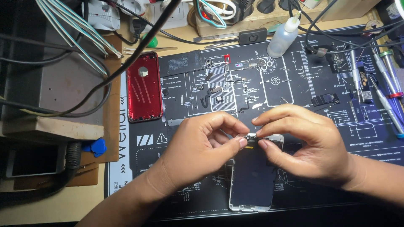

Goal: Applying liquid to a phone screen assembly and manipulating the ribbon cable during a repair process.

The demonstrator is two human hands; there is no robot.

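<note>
Head view shows my left hand [198, 147] and my right hand [303, 143] meeting over the far edge of a silver-framed phone screen panel with dark glass [252, 180], which lies flat on the black printed repair mat [320, 84] at the near middle of the desk. Both grips are pinched together on a small silvery metal part [251, 136] at that far edge; my fingertips hide how it sits.

I judge the part so small that a slip could flick it away among the loose tiny components [219, 90] just beyond, where it could be lost. Too much pinch could bend it or strain whatever joins it to the panel. Nothing pins the panel down, so a pull might slide it. The red phone back shell [144, 86] lies far left, well apart.
</note>
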